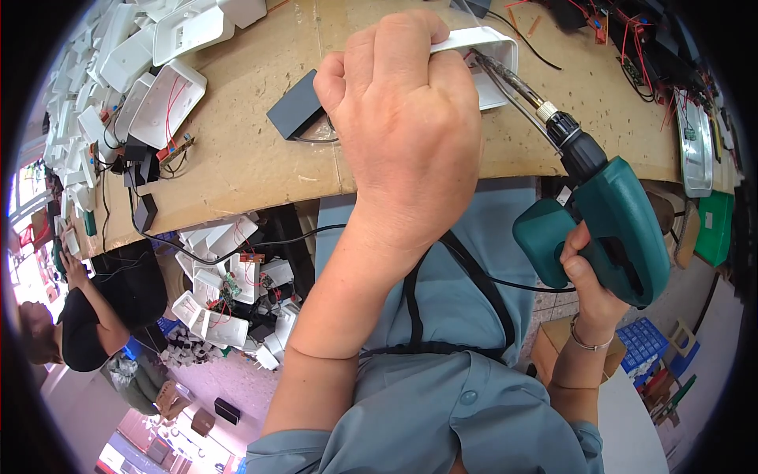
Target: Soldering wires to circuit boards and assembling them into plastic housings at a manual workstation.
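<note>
My left hand (pixel 410 126) is closed on the edge of a white plastic housing (pixel 509 51) above the bench; the hand hides much of it. In my right hand (pixel 588 284) is a green pistol-shaped soldering gun (pixel 628 217), gripped by its handle. Its long metal tip and the thin tube beside it reach into the housing's open side. What the tip touches is too small to make out. A dark grey box (pixel 294 107) with a cable lies beside my left hand.
White housings (pixel 181 35) pile up at the left of the wooden bench (pixel 260 174); circuit boards and red wires lie around it. A metal tray (pixel 695 150) sits at the right edge. Below stands a heap of housings (pixel 229 324). Another person (pixel 83 316) works at far left.
</note>
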`<action>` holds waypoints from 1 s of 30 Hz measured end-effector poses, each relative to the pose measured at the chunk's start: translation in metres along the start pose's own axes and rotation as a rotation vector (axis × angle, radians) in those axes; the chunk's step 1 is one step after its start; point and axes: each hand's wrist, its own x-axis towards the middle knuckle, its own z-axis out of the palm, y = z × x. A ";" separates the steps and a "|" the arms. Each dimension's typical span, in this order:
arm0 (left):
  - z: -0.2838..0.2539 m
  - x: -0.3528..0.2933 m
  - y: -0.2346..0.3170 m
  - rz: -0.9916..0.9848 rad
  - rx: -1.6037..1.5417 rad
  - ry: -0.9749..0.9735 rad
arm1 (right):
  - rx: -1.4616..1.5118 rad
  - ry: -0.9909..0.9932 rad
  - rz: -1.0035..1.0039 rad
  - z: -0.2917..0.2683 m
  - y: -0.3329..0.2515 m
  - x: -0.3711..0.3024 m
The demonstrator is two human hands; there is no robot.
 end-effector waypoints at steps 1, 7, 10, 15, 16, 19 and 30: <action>0.000 0.000 0.000 -0.002 -0.001 -0.001 | 0.003 0.023 0.000 0.001 -0.001 -0.001; 0.000 0.002 0.000 -0.014 -0.006 -0.004 | 0.027 0.055 0.039 0.004 -0.009 -0.001; -0.001 0.002 0.000 -0.022 -0.007 -0.006 | 0.009 0.044 0.041 0.004 -0.009 -0.002; -0.001 0.003 0.002 -0.035 -0.012 -0.009 | -0.015 0.021 -0.009 0.003 -0.005 -0.001; -0.001 0.003 0.002 -0.038 -0.013 -0.010 | -0.012 0.006 -0.008 0.003 -0.006 -0.001; -0.001 0.003 0.001 -0.048 -0.019 -0.011 | -0.019 -0.007 -0.039 0.004 -0.004 -0.001; -0.002 0.005 0.001 -0.072 -0.028 -0.023 | -0.016 0.003 0.036 0.004 -0.006 -0.007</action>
